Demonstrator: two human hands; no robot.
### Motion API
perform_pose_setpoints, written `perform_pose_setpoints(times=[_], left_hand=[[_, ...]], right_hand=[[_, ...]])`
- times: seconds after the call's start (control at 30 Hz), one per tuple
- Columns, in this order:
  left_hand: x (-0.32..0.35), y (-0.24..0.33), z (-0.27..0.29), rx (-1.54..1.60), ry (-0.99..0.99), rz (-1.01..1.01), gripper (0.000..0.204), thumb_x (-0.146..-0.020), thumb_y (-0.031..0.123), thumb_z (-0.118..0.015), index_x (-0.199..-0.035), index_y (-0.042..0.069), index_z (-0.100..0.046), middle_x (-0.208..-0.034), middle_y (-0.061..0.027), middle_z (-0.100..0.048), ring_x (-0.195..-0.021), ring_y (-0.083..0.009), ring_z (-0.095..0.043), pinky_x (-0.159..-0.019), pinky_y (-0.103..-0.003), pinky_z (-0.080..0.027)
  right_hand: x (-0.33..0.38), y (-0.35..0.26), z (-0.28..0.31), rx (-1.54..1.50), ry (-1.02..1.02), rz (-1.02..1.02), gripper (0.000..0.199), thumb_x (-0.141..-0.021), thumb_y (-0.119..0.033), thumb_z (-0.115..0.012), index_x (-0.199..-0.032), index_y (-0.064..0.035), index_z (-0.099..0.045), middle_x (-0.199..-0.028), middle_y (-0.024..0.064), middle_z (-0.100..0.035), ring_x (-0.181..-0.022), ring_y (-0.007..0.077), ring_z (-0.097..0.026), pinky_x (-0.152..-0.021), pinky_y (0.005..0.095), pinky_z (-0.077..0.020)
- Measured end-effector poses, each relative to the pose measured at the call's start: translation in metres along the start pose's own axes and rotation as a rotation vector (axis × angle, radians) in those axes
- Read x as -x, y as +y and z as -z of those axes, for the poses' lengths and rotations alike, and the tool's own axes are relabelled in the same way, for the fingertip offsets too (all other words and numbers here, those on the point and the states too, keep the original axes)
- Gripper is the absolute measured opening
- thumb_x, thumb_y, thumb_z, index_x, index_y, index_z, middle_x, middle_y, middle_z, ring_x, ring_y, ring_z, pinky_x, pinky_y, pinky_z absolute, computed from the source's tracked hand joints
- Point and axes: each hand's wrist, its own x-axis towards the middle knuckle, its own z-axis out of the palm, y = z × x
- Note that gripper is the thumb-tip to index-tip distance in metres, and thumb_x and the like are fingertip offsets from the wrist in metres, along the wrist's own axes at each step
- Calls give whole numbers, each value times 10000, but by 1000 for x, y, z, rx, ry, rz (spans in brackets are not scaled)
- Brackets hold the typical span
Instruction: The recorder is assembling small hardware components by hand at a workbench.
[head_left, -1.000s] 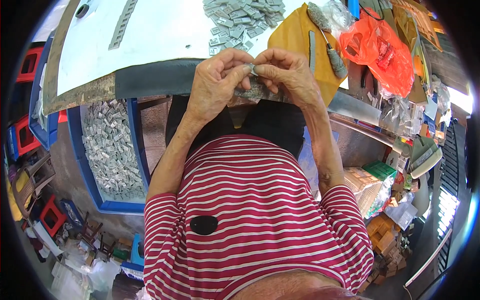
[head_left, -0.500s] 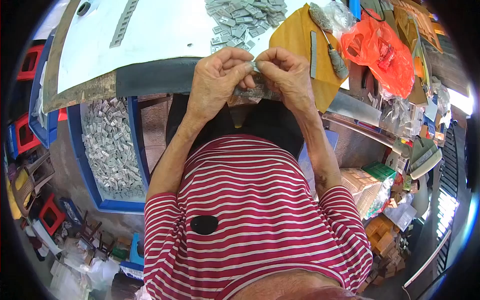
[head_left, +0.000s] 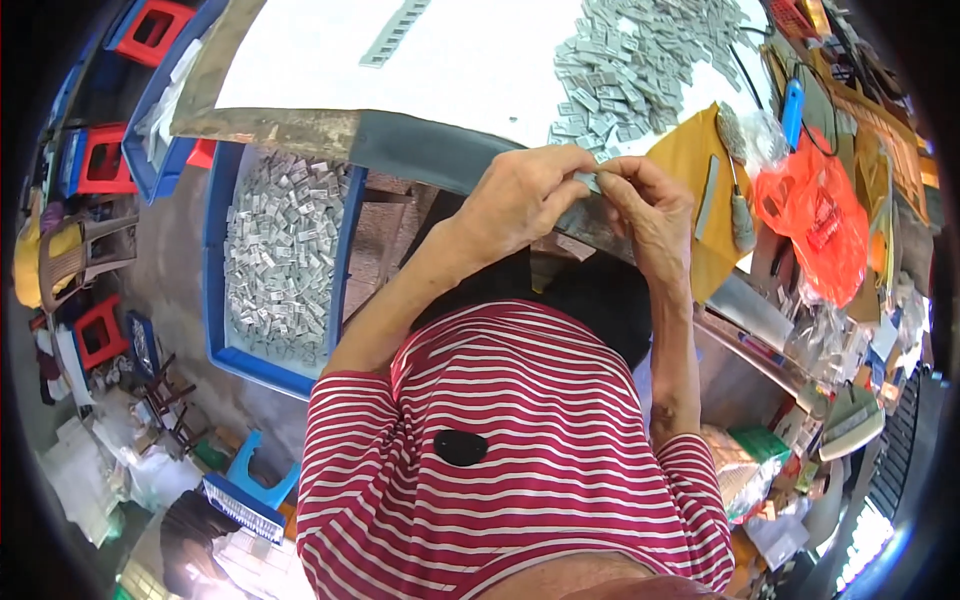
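Both hands meet at the front edge of the white-topped table (head_left: pixel 330 70), pinching a small grey metal-looking piece (head_left: pixel 591 182) between them. My left hand (head_left: pixel 522 198) has its thumb and forefinger closed on one side of the piece. My right hand (head_left: pixel 652 212) grips the other side with thumb and fingertips. The fingers cover most of the piece, so its shape is hard to make out. Just beyond the hands lies a big pile of similar flat grey pieces (head_left: pixel 625 85). A notched grey strip (head_left: pixel 395 32) lies farther left on the tabletop.
Below the table at left, a blue tray (head_left: pixel 212 290) holds many small grey pieces. Right of my hands are a yellow-brown paper sheet (head_left: pixel 708 255), a wrapped-handle tool (head_left: pixel 742 218), a blue-handled tool (head_left: pixel 793 112) and a red plastic bag (head_left: pixel 820 215). Red stools (head_left: pixel 105 165) stand far left.
The view has turned, so the table and pile sit farther right. Both hands remain together around the small piece, and the left wrist is bent more across toward the right hand.
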Motion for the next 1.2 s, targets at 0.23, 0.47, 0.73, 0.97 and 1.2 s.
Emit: perform_pose_setpoints(times=[0.23, 0.47, 0.73, 0.97, 1.2], left_hand=[[10, -17, 59, -77, 162, 221, 198, -794, 85, -613, -977, 9, -611, -808, -41, -630, -714, -71, -549, -649, -210, -456], [13, -61, 126, -267, 437, 297, 185, -761, 99, -625, -929, 19, -621, -766, -71, -611, -666, -125, -550, -626, -258, -456], [14, -82, 148, -490, 395, 201, 204, -739, 66, -611, -932, 1, -610, -789, -94, -583, -662, -170, -536, -613, -282, -440], [10, -80, 146, -512, 392, 198, 201, -735, 56, -602, -925, -8, -609, -778, -103, -577, -660, -180, -539, -619, -293, -444], [6, -85, 146, -524, 398, 188, 190, -737, 59, -600, -916, -4, -609, -763, -105, -571, -653, -186, -537, -612, -297, -440]], right_hand=[[-7, 2, -11, -111, -66, 64, 162, -854, -91, -545, -940, 40, -585, -700, 31, -543, -504, 54, -447, -462, 176, -363], [-3, 7, -5, -122, -70, 14, 145, -839, -61, -555, -931, 48, -582, -690, 37, -540, -504, 55, -448, -443, 170, -354], [0, 9, -3, -120, -66, -9, 137, -823, -37, -568, -927, 50, -579, -694, 45, -543, -498, 53, -444, -420, 169, -339], [4, 9, 0, -138, -66, -18, 139, -823, -36, -567, -931, 50, -577, -696, 51, -544, -500, 53, -445, -417, 162, -328], [9, 9, 3, -152, -67, -36, 137, -825, -40, -567, -927, 50, -577, -651, 40, -533, -488, 54, -439, -414, 164, -324]])
